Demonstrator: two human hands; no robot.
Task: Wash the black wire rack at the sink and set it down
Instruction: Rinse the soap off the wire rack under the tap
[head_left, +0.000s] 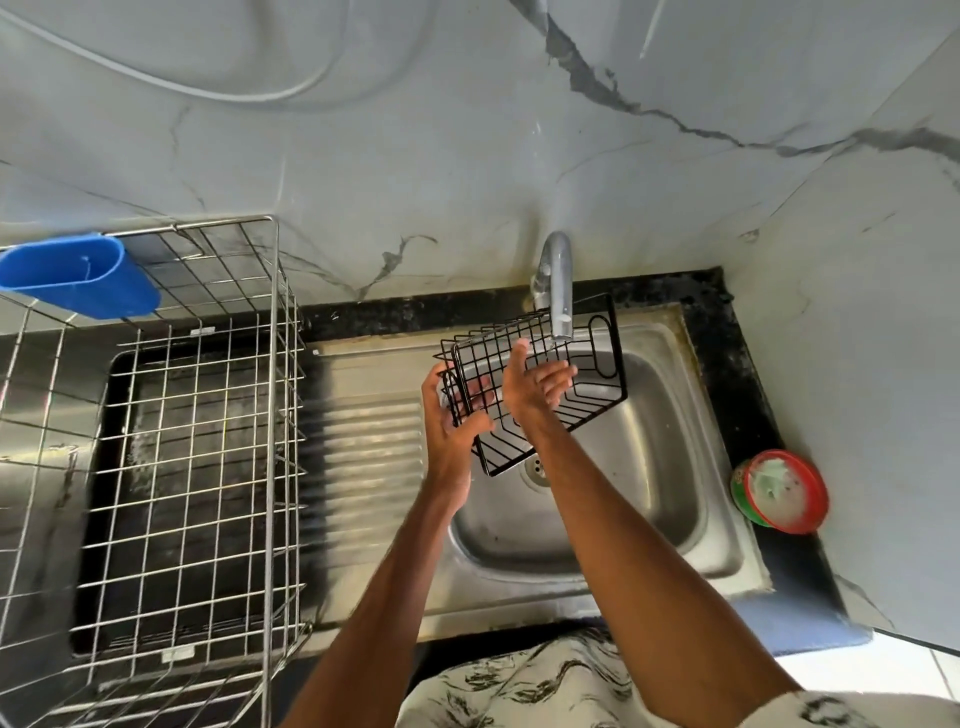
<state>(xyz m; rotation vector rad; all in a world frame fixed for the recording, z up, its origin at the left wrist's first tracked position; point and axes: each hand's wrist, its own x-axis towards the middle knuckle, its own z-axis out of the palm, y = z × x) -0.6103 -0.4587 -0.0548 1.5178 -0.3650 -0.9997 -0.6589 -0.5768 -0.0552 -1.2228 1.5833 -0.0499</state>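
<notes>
A black wire rack (589, 395) is held tilted over the steel sink (660, 467), right under the tap (558, 291). My left hand (449, 415) grips the rack's left end, thumb in front and fingers behind the wires. My right hand (535, 384) lies inside the rack with its fingers straight, palm up below the spout. A thin stream of water seems to fall from the spout onto the rack and my fingers.
A large steel wire dish basket (208, 441) stands on the counter to the left, with a blue plastic holder (83, 280) hung on its back rim. The ribbed drainboard (369, 431) lies between basket and basin. A red-rimmed round tub (782, 491) sits on the black ledge at right.
</notes>
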